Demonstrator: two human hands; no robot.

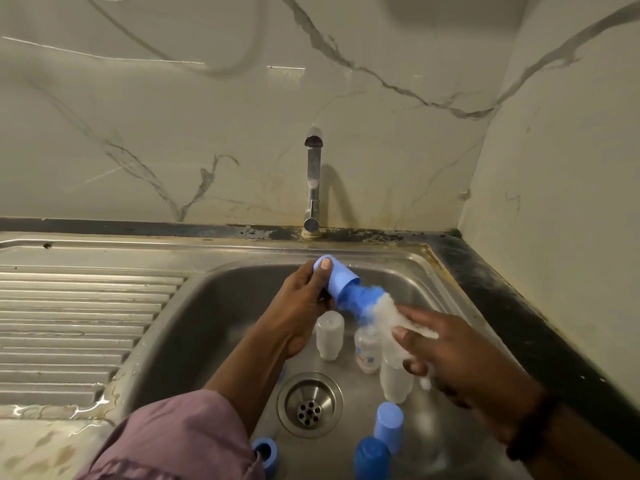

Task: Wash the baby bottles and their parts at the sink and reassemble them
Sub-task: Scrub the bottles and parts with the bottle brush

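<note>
A light blue plastic bottle cap [337, 279] is gripped by the left hand [304, 299] over the stainless steel sink [214, 306], thumb pressed on its closed end, its open end tilted toward four o'clock. A blurred blue part [363, 303] is seen at the cap's mouth, against a white foamy scrubber [398, 315]. The scrubber is held by the right hand [446, 355], its fingers loosely curled round the foam. On the sink floor, below the hands, three clear plastic baby bottles are seen: one [329, 336] at eleven o'clock from the round metal drain [309, 405], one with a printed label [367, 351] at one o'clock, and a third [394, 379] at two o'clock, partly hidden by the right hand. At four o'clock from the drain a light blue cap [388, 427] stands beside a darker blue cap [372, 459]; a blue ring [265, 453] lies at seven o'clock. The chrome tap [312, 181] rises at twelve o'clock.
</note>
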